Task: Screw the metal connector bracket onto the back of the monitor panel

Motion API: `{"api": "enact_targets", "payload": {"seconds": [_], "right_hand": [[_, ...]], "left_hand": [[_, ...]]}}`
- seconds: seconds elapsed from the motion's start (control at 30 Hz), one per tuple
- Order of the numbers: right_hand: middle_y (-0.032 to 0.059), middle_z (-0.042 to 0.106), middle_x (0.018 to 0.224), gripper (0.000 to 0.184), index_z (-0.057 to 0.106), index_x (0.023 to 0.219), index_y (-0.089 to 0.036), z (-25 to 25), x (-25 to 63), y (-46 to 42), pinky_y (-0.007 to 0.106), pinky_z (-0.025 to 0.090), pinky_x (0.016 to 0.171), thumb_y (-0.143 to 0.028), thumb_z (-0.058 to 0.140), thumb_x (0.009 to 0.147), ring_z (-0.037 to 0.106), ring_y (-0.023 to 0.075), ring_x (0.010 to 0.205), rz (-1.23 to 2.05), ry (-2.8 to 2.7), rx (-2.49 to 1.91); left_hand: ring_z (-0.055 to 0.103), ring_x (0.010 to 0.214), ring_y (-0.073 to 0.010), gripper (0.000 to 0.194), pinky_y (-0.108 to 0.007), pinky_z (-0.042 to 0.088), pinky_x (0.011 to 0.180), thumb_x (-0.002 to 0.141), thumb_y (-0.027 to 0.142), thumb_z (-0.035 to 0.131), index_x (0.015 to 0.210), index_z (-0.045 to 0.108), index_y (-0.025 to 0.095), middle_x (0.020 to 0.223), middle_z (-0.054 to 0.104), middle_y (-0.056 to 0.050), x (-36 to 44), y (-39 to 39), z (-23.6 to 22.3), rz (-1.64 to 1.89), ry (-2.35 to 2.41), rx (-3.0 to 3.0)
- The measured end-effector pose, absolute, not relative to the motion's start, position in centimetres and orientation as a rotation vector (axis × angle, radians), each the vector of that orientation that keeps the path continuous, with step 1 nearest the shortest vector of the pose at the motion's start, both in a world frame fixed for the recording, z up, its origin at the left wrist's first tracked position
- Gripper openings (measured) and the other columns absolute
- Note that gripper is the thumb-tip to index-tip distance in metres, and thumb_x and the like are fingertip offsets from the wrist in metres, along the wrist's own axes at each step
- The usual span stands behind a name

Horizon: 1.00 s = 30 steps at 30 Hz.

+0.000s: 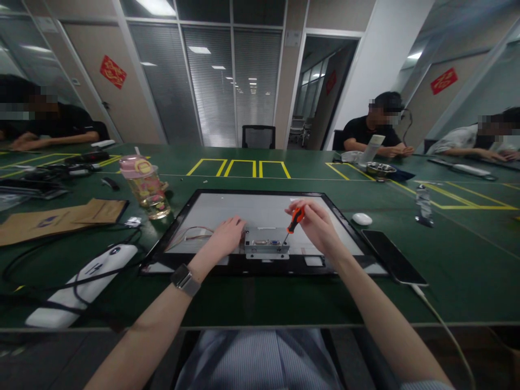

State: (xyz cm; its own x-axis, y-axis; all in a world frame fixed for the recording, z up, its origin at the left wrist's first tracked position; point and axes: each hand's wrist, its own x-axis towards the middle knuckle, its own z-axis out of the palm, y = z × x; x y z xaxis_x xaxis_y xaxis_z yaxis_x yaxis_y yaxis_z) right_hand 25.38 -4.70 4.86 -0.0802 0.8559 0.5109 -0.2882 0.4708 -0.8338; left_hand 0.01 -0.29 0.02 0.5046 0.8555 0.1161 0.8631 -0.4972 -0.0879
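A screwdriver (296,219) with an orange and black handle is in my right hand (316,222), whose fingers are closed around the handle's top. Its shaft slants down to the right side of a small grey metal box (267,249) with ports on its front face. My left hand (228,236) lies with fingers stretched forward at the box's left edge; whether the fingertips press on it I cannot tell. Both hands are over a flat panel (227,206) with a black frame and pale back, lying on the table. Thin wires (195,234) run across the panel left of my hand.
To the left are a drink cup (144,184), a brown paper bag (60,219) and a white power strip (87,284) with black cables. A phone (393,257) with a charging cable and a white case (362,219) lie to the right. Other people sit across the green table (252,303).
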Motion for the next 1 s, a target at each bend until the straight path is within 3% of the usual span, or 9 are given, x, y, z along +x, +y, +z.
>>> {"api": "enact_targets", "payload": {"seconds": [0.23,0.43,0.6,0.87,1.0], "right_hand": [[0.0032,0.067,0.090,0.025,0.065,0.099,-0.028,4.95,25.64,-4.65,0.050,0.048,0.096,-0.049,0.063,0.086,0.065,0.0229,0.092,1.064,-1.362,-0.620],[0.0029,0.067,0.099,0.021,0.066,0.083,-0.027,4.81,25.86,-4.27,0.048,0.049,0.097,-0.048,0.067,0.083,0.064,0.0222,0.097,0.981,-1.360,-0.632],[0.0023,0.069,0.090,0.023,0.068,0.102,-0.028,4.41,25.92,-4.06,0.045,0.050,0.093,-0.045,0.062,0.088,0.066,0.0202,0.090,0.938,-1.364,-0.652],[0.0069,0.069,0.108,0.029,0.062,0.118,-0.026,4.68,25.89,-4.62,0.045,0.052,0.090,-0.040,0.053,0.094,0.068,0.0208,0.092,0.782,-1.572,-0.676],[0.0033,0.067,0.094,0.019,0.070,0.101,-0.027,4.57,25.80,-4.58,0.037,0.055,0.083,-0.034,0.068,0.084,0.065,0.0188,0.088,0.587,-1.517,-0.746]], "left_hand": [[0.059,0.107,-0.0261,0.035,-0.038,0.046,0.090,0.090,0.013,0.042,0.122,0.054,0.014,0.121,0.057,-0.016,-0.05,-0.36,0.19,-0.093,-1.491,-2.611],[0.058,0.107,-0.0255,0.035,-0.037,0.045,0.091,0.090,0.012,0.042,0.123,0.054,0.013,0.122,0.057,-0.016,-0.03,-0.40,0.29,-0.076,-1.500,-2.616],[0.058,0.108,-0.0259,0.038,-0.039,0.046,0.091,0.089,0.009,0.039,0.124,0.053,0.013,0.123,0.057,-0.017,-0.01,-0.54,0.41,-0.052,-1.501,-2.613],[0.058,0.108,-0.0249,0.037,-0.037,0.045,0.092,0.090,0.010,0.039,0.124,0.053,0.014,0.123,0.057,-0.016,0.01,-0.50,0.39,-0.052,-1.507,-2.593],[0.058,0.109,-0.0251,0.037,-0.038,0.045,0.092,0.090,0.010,0.039,0.125,0.053,0.014,0.125,0.056,-0.016,0.06,-0.61,0.49,-0.057,-1.510,-2.602]]}}
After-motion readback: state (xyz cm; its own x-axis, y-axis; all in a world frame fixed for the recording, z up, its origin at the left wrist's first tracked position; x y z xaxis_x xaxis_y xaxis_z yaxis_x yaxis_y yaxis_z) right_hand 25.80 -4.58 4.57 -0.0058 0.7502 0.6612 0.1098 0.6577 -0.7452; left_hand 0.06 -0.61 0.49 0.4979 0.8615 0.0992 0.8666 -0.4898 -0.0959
